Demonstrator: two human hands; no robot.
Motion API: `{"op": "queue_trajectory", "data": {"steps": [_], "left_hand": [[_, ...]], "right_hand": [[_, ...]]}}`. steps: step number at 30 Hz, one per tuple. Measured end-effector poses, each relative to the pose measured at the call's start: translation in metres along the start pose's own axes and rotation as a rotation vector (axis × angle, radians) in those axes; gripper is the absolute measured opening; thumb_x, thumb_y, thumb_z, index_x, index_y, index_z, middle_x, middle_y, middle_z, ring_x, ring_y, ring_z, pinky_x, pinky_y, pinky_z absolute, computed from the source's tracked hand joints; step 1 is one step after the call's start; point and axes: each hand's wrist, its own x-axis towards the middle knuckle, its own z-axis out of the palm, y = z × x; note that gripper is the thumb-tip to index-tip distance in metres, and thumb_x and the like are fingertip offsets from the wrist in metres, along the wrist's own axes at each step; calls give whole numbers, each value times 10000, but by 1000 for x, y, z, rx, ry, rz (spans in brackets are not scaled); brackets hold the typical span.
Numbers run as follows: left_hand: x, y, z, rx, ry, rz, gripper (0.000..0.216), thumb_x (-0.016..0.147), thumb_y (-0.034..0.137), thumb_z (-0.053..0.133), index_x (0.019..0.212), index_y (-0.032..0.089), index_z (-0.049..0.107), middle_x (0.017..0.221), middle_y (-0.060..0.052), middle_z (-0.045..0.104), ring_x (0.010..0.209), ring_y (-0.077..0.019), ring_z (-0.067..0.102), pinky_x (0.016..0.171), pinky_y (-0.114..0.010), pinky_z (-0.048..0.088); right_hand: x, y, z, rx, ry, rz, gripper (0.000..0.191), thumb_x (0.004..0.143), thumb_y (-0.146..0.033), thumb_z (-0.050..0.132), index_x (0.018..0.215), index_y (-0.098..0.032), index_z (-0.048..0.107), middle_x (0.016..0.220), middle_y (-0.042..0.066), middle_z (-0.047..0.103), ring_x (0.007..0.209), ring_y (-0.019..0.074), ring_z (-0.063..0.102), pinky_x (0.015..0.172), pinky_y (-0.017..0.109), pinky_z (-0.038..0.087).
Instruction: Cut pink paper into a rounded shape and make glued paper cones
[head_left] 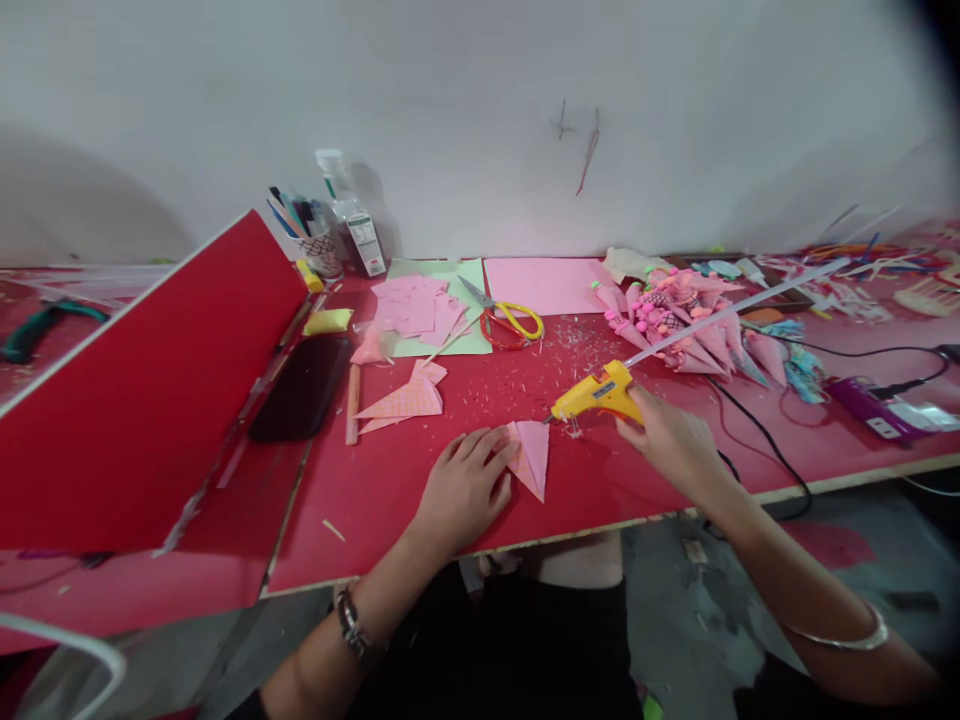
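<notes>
My left hand (pixel 466 490) rests on the table with its fingers bent close together, holding down the left part of a folded pink paper (pixel 534 455). That piece comes to a point toward me, and part of it is hidden under my fingers. In my right hand (pixel 667 440) is a yellow glue gun (pixel 596 393), gripped by its handle. Its nozzle sits at the upper right corner of the folded paper; whether they touch I cannot tell. A long clear glue stick (pixel 750 305) juts out from the back of the gun.
Beyond my hands lie checked paper pieces (pixel 409 398), scissors (pixel 501 315), pink sheets (pixel 420 305) and a heap of pink paper cones (pixel 682 315). A phone (pixel 301 390) and an upright red board (pixel 165 400) stand left. A cable (pixel 765 450) trails over the table's front edge.
</notes>
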Motion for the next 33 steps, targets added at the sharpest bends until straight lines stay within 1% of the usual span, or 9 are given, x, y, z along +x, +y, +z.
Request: {"op": "queue_trajectory", "data": {"steps": [4,8,12,15,18,20,25,30,33], "left_hand": [[0,0,1,15,8,2,372,822,242,421,1186,217,493,1247,-62,497,1133,-229,430,963,-397,341],[-2,-1,0,27,0,7,377,826,253,422,1196,219,481,1259,-62,487,1130,-225,433,954,-394,349],[0,-5,-5,42,8,-32,375,831,310,440,1199,243,472,1280,-68,457,1134,-244,419,911,-402,380],[8,-13,-8,-4,8,-91,324,846,364,419,1138,263,513,1297,-57,425,1144,-249,401,905,-397,378],[17,-22,-9,-59,21,-161,410,818,397,464,1175,194,471,1247,-104,452,1133,-270,397,920,-416,351],[22,-27,-9,-74,34,-178,438,782,400,518,1136,145,482,1171,-126,490,1095,-278,418,905,-414,356],[31,-34,-7,-152,53,-178,237,742,349,566,884,161,541,952,-79,537,930,-234,492,799,-354,398],[34,-43,-5,-296,78,-201,56,721,233,556,725,186,524,777,-27,552,762,-188,514,684,-304,389],[35,-50,-7,-411,102,-212,48,716,221,539,683,191,521,716,-16,565,721,-182,514,669,-298,381]], "right_hand": [[-1,3,-2,50,37,12,315,811,-385,441,1042,-174,482,805,74,656,653,241,617,456,268,324],[3,17,1,155,152,72,417,790,-473,445,1058,-153,441,842,106,633,714,268,608,497,289,378],[16,26,22,350,211,1,301,865,-297,305,1089,-115,391,911,146,585,835,250,581,640,312,438],[28,22,41,379,246,-26,280,847,-212,297,1082,-97,396,967,169,556,923,243,543,760,331,429],[36,16,52,349,241,-3,257,840,-210,325,1038,-86,435,939,175,557,908,253,534,776,346,417],[38,15,54,320,232,23,241,843,-218,339,1007,-90,460,917,171,561,893,262,531,764,356,413],[31,18,42,255,197,37,281,835,-249,407,1045,-80,487,923,159,565,900,260,523,755,343,407],[6,24,14,77,164,123,371,777,-322,500,1017,-44,551,975,219,548,953,347,486,732,408,401],[-12,25,-2,153,102,86,315,785,-347,479,939,-102,604,917,172,595,913,310,530,730,383,414]]}}
